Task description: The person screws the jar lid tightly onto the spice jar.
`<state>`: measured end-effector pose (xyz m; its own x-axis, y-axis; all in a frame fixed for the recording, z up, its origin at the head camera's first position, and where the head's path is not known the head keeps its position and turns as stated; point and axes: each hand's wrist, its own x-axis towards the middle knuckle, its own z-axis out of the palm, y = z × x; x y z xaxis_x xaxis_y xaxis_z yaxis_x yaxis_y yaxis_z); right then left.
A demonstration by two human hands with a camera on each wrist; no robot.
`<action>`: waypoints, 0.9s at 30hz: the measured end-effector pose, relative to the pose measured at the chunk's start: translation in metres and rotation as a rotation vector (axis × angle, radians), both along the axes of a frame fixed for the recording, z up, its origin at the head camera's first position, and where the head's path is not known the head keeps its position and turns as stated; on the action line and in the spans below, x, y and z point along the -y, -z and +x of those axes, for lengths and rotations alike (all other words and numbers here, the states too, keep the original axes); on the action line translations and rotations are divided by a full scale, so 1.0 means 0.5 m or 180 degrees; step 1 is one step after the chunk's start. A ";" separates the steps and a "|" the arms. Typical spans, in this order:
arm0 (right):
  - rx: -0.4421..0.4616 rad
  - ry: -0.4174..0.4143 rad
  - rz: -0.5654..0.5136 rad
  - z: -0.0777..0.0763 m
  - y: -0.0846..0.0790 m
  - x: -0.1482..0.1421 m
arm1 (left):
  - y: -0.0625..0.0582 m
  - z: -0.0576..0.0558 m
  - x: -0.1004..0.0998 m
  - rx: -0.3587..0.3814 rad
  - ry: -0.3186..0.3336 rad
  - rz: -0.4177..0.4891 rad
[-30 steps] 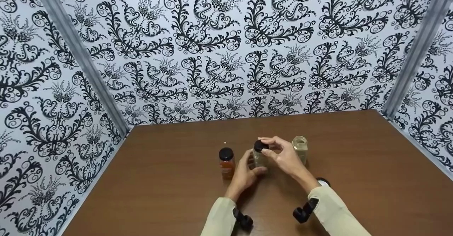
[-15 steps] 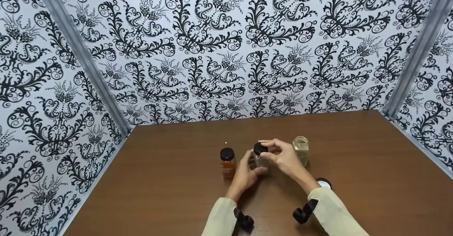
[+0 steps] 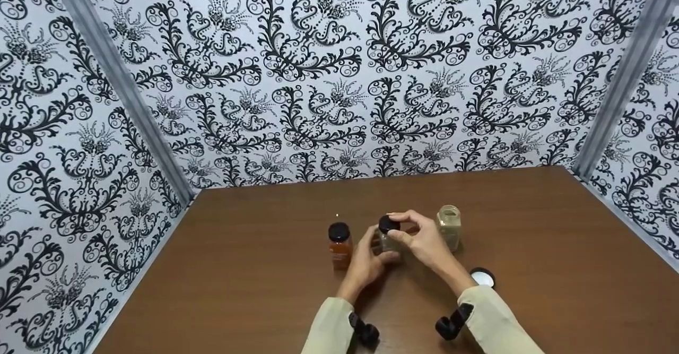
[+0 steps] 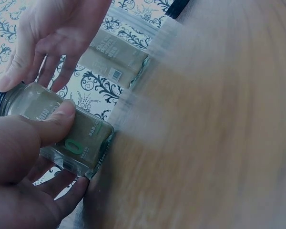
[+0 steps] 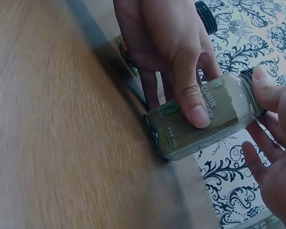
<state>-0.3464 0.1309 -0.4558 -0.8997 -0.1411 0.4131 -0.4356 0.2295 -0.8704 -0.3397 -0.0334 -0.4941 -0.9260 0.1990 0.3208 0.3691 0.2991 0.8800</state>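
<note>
A clear cumin powder jar with a greenish-brown filling stands upright on the table at centre, capped by a black lid. My left hand grips its body, the thumb across the printed front in both wrist views. From the right, my right hand pinches the black lid between thumb and fingers. Left of the left hand stands a jar of orange-red spice with its black lid on. Just beyond the right hand is a lidless jar of pale powder.
A loose black lid lies white inside up on the brown table, close to my right forearm. Patterned panels enclose the table at the back and sides. Black cameras are strapped to both wrists.
The right hand has dropped very slightly with the black lid, and its forearm has shifted a little left, uncovering more of the loose lid. The left hand keeps its grip on the jar.
</note>
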 end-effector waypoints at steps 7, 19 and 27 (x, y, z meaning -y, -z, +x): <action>0.0048 0.0002 -0.0154 0.003 0.006 0.003 | 0.007 -0.001 -0.001 -0.0002 0.0069 0.0088; 0.0059 0.0288 -0.0332 0.005 0.004 0.022 | 0.002 0.000 -0.002 -0.0011 0.0051 0.0131; -0.0095 0.0504 -0.0134 0.010 0.006 0.029 | 0.000 0.002 0.000 -0.0007 0.0137 0.0161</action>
<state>-0.3414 0.1165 -0.4587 -0.8966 0.0196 0.4424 -0.4226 0.2610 -0.8679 -0.3387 -0.0335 -0.4942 -0.9163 0.2220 0.3334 0.3825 0.2381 0.8928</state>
